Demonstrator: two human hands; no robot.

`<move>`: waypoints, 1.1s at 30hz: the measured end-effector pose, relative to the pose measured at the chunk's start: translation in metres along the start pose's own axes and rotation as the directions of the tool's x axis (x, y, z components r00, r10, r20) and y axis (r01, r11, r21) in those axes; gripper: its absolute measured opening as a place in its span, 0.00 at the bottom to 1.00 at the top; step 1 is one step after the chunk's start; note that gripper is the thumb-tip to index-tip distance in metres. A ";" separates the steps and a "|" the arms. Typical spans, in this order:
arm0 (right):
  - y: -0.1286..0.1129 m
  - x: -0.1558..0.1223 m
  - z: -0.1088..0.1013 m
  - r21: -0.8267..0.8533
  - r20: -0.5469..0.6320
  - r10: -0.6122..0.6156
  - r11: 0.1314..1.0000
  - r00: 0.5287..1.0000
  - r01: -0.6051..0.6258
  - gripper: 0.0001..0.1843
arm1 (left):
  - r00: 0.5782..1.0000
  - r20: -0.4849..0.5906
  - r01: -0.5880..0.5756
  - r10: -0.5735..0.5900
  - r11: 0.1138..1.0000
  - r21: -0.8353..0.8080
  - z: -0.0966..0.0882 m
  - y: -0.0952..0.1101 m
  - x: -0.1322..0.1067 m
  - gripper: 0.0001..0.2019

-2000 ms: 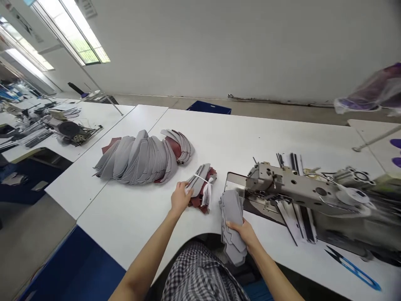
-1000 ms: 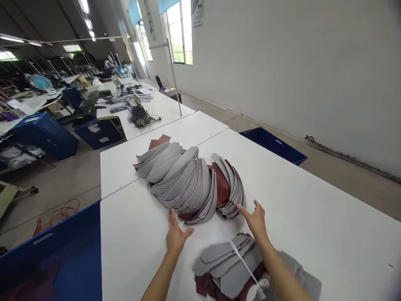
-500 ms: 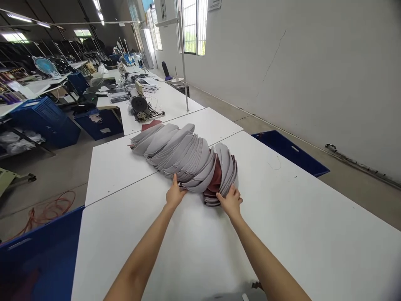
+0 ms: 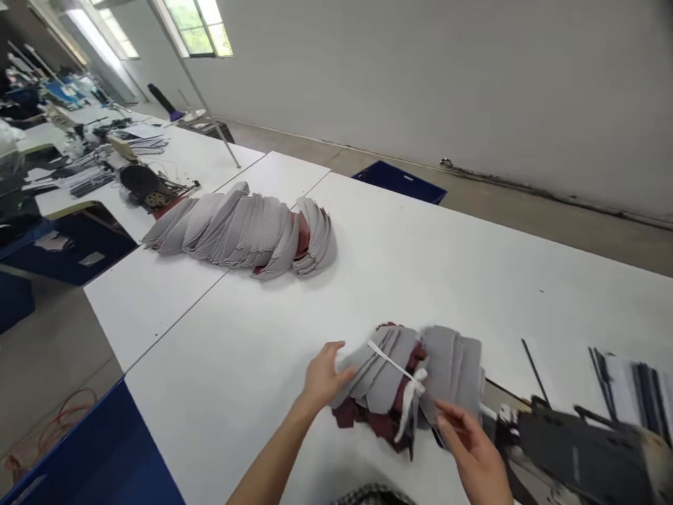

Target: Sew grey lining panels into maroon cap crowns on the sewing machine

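A bundle of grey and dark-red cut fabric pieces, bound with a knotted white strip, lies on the white table in front of me. My left hand is at its left end, thumb and fingers apart; whether it touches the fabric I cannot tell. At the right lower side, by a fanned stack of grey pieces, is my right hand, thumb and forefinger apart and nothing seen between them. Farther back, a long overlapping heap of grey and dark-red pieces lies untouched by either hand.
A sewing machine stands close at the right, with dark and white strips behind it. Another sewing machine is at the back left. Blue bins stand beyond the far table edge and at lower left.
Both hands have left the long grey heap and moved right and nearer, to the tied bundle. The view has turned right and down, bringing the bundle and nearby machine into sight.
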State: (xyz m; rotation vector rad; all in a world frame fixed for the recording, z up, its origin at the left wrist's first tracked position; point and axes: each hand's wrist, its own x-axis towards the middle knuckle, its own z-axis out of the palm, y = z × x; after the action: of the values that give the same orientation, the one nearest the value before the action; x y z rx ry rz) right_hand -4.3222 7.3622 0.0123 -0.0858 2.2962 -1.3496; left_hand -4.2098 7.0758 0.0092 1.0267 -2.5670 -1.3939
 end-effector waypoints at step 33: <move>0.028 -0.062 0.059 -0.115 0.202 -0.023 0.992 0.979 0.047 0.16 | 0.923 0.130 -0.382 0.363 0.905 0.188 0.089 0.039 -0.100 0.18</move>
State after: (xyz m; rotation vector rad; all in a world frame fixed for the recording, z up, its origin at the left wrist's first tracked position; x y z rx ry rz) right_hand -4.2373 7.3460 -0.0126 -0.2898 2.2112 -1.1629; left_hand -4.1826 7.2125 0.0123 0.4505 -2.8268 -1.1140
